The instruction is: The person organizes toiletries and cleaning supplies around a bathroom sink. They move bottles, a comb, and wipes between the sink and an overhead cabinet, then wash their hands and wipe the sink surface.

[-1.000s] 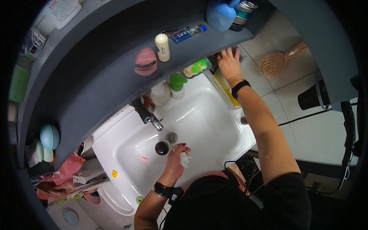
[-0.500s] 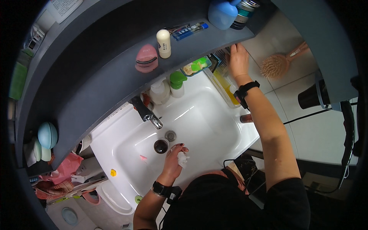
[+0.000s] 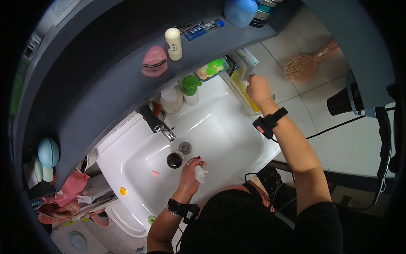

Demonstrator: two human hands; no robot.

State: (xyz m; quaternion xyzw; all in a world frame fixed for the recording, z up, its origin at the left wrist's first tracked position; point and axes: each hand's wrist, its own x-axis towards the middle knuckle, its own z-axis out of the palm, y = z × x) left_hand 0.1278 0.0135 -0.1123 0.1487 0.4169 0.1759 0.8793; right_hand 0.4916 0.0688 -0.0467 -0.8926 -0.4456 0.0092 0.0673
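My left hand [image 3: 188, 177] curls round crumpled tissue [image 3: 200, 174] over the sink's [image 3: 224, 135] near side, likely palmed so it won't drop. Right hand [image 3: 259, 89] bunched by far-right plastic bin [image 3: 239, 94]; can't tell what it's pinching.

White sink [image 3: 224, 135]: green-topped bottle [image 3: 191, 91], small yellow item [image 3: 123, 191].

A black short-sleeved top [image 3: 245, 222] and two black wrist straps [image 3: 280, 114] with boxy dark modules [image 3: 192, 213]
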